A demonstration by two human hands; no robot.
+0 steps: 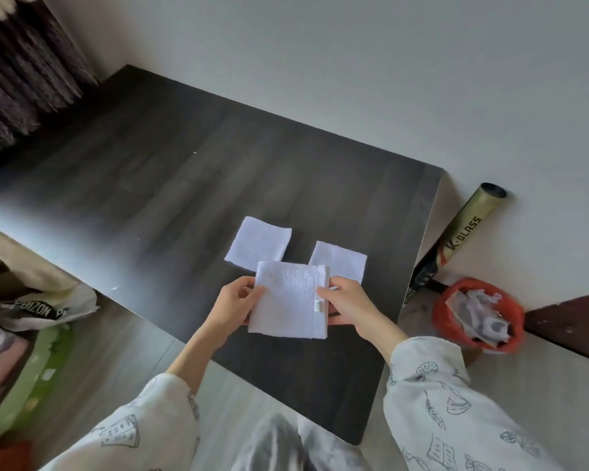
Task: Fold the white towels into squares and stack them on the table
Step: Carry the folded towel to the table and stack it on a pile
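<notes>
Hands [233, 305] [346, 305] pinch square terry towel [288, 300]; table [184, 171] dark woodgrain.

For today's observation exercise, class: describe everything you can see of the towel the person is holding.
The held towel is white terry cloth, folded into a layered square, with a small tag on its right edge. It is held flat above the near part of the dark table. The left hand pinches its left edge, the right hand its right edge.

Dark wood-grain table [191, 171], two folded white towels [259, 243] [339, 261] lying apart
</notes>
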